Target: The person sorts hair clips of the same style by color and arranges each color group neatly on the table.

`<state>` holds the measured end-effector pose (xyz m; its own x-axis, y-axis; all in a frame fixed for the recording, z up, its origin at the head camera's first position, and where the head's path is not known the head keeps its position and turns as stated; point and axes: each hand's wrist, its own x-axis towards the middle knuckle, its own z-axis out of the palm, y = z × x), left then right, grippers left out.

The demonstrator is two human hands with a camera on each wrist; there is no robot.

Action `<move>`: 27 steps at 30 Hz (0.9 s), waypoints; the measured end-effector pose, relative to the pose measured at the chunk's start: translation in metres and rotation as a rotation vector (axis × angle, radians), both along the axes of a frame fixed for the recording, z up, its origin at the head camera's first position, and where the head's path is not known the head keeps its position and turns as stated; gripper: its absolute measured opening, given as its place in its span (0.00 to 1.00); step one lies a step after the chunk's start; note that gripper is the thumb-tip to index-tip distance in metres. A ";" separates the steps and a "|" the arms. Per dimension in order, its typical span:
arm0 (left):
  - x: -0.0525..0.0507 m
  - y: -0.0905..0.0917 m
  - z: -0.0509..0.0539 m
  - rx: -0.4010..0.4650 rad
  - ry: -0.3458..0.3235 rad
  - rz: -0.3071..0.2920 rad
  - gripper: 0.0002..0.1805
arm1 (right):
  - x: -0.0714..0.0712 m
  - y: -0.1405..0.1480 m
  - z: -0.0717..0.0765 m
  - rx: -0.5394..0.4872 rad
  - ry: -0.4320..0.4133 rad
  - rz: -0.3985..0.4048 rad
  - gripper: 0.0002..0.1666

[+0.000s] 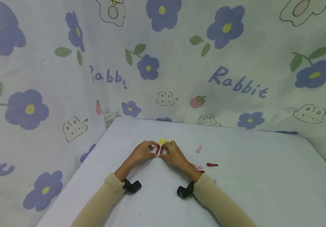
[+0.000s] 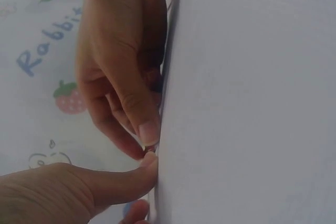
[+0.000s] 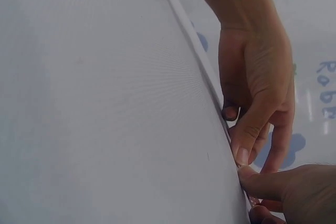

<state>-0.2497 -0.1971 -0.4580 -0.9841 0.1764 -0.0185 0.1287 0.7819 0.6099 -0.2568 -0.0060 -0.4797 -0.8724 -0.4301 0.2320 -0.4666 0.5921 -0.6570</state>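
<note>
My left hand [image 1: 143,152] pinches a dark red hair clip [image 1: 158,150] between thumb and finger at the table's middle. Close beside it, my right hand [image 1: 175,154] grips a second red clip [image 1: 161,150] the same way. Both clips stand roughly lengthwise away from me. Yellow clips [image 1: 165,141] lie just beyond the fingertips, and another red piece [image 1: 151,147] is partly hidden by my left hand. In the left wrist view, my left hand [image 2: 79,187] is below my right hand [image 2: 123,56]; the right wrist view has my right hand [image 3: 289,187] below my left hand [image 3: 257,77].
To the right on the white table [image 1: 265,176] lie a pink clip [image 1: 199,148], a red clip [image 1: 212,165] and several pink and red ones partly behind my right forearm. A patterned cloth [image 1: 180,69] hangs behind and at the left. Black cameras [image 1: 132,186] are on both wrists.
</note>
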 end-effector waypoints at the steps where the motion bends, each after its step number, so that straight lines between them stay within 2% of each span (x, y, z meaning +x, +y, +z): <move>1: 0.001 0.000 0.001 0.000 -0.001 0.001 0.25 | 0.000 0.000 0.000 0.002 0.003 0.002 0.24; 8: 0.001 0.001 0.003 0.005 -0.003 0.008 0.24 | -0.002 0.000 0.001 0.006 0.017 0.001 0.25; 15: 0.002 0.001 0.002 0.019 -0.007 0.010 0.25 | -0.001 0.000 -0.001 0.012 0.018 0.002 0.25; 27: 0.001 -0.002 -0.002 -0.007 0.014 -0.003 0.28 | 0.001 0.000 -0.001 0.000 0.015 -0.004 0.24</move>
